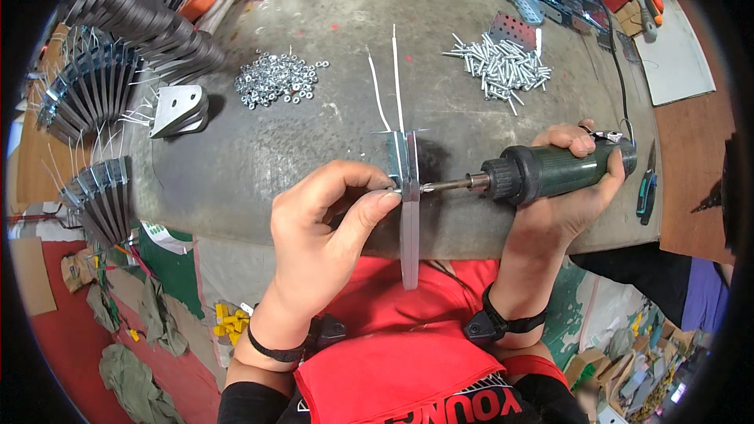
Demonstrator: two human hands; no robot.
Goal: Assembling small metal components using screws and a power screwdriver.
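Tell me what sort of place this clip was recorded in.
Most likely a small assembly workshop. The right hand drives a green power screwdriver into a metal bracket that the left hand steadies. On the worn metal table lie a nut pile, a screw pile and bundled brackets.

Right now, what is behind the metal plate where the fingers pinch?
The left hand pinches against the metal plate; whatever its fingertips hold is covered. Opposite, the screwdriver bit meets it.

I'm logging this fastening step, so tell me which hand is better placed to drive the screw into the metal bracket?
Probably the right hand: it grips the green power screwdriver, whose bit already meets the metal bracket. The left hand is pinching the fastener on the bracket's other side.
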